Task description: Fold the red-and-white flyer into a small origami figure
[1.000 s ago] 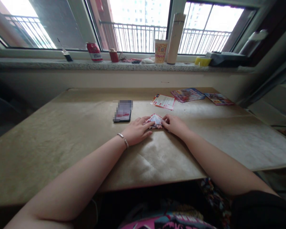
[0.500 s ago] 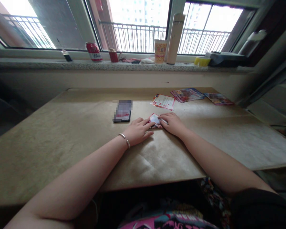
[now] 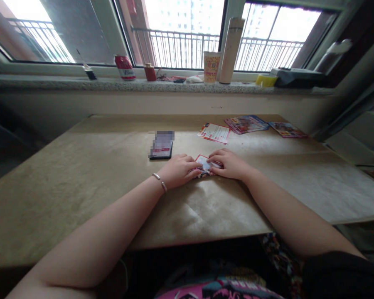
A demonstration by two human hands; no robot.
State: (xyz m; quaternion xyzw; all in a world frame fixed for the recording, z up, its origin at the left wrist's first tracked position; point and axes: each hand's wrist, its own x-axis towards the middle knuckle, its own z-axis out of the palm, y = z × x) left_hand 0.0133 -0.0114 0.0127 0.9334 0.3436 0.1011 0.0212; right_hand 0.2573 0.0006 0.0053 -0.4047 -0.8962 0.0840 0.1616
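Observation:
A small folded sheet of printed paper, pale inside with a red edge and a patterned near side, lies on the tan table between my hands. My left hand, with a silver bangle on its wrist, grips the paper's left side, fingers on top and thumb at the near edge. At the right side my right hand holds it with bent fingers and thumb. Fingers cover much of the sheet, so its exact folds are hard to make out. Just beyond my left hand lies a phone with a blurred screen.
Behind the hands lies a white printed sheet with red edges. Colourful sheets and another colourful one rest at the back right. On the windowsill stand a can, a patterned cup and a tall flask.
The paper has come slightly nearer to me, with its patterned near edge showing more. My left thumb has moved up onto the paper, and my right thumb has shifted nearer too.

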